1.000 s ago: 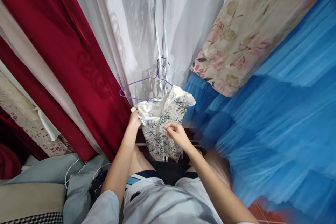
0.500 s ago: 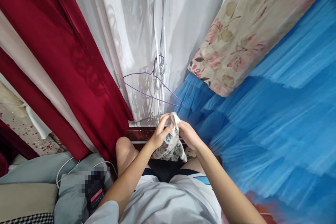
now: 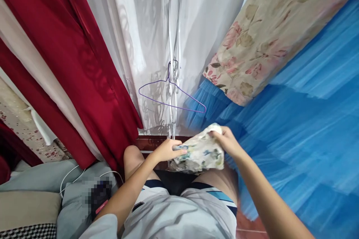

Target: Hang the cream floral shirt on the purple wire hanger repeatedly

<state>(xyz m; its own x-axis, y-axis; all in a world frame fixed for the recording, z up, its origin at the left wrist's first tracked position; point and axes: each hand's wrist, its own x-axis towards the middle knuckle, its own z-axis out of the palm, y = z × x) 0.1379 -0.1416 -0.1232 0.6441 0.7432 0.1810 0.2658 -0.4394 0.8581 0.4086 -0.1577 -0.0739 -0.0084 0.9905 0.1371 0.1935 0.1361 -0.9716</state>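
A white floral cloth [image 3: 200, 153] with blue and green print is stretched between my two hands above my lap. My left hand [image 3: 168, 150] pinches its left edge between thumb and fingers. At the upper right corner, my right hand [image 3: 227, 141] grips the fabric, thumb on top and the other fingers partly hidden behind it. The cloth's lower edge droops over my thighs. Just beyond the cloth, a purple wire hanger [image 3: 172, 82] hangs with nothing on it from a white metal rack strip [image 3: 171, 44].
Red curtains [image 3: 92, 74] and a white curtain [image 3: 140, 26] hang ahead and left. On the right are a floral fabric panel [image 3: 246, 56] and a large blue tulle garment [image 3: 303, 130]. Grey cushions [image 3: 75, 194] with a phone [image 3: 99, 199] and white cable lie at left.
My hands have moved apart, the right one outward to the right, and the bunched cloth is now spread between them. The hanger has swung slightly.
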